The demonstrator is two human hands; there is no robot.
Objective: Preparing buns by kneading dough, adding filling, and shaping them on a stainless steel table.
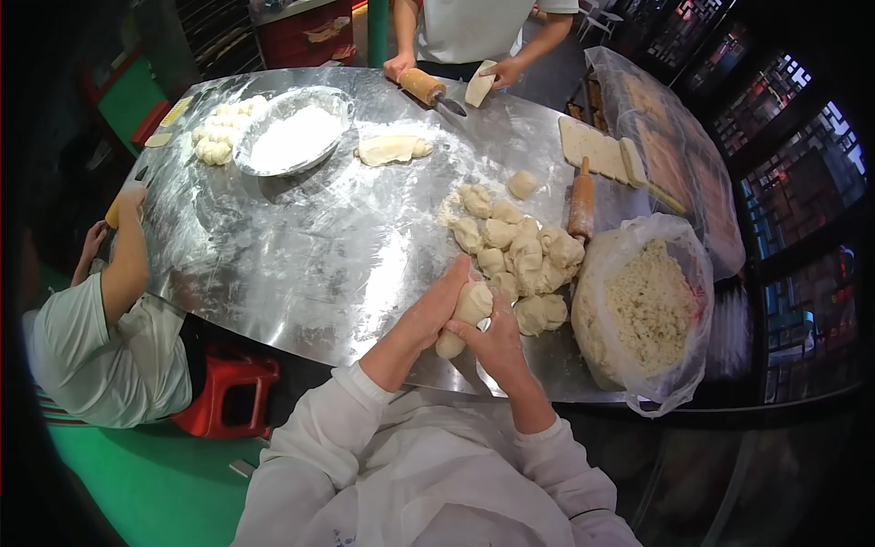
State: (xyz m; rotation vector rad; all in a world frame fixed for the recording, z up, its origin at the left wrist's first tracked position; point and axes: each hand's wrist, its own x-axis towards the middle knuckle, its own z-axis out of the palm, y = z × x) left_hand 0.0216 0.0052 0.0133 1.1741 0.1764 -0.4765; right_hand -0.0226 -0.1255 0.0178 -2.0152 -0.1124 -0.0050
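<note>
Between my two hands is a long piece of dough (472, 304), tilted, its lower end showing below my fingers. My left hand (437, 304) cups it from the left, and my right hand (499, 335) grips it from the right with the thumb across it. Just beyond and to the right lies a heap of dough lumps (526, 253), with one round lump (522, 184) apart from it. A wooden rolling pin (582, 205) lies to the right of the heap. Near the table's right edge a clear plastic bag (639, 308) stands open, full of a pale crumbly mixture.
Across the steel table (307, 239), a person holds a rolling pin (422, 86) and a flat dough piece (481, 83). A flour bowl (295, 133), dough balls (222, 130) and a dough roll (391, 149) lie farther off. Another person sits at left. Flat dough pieces (595, 149) lie at right.
</note>
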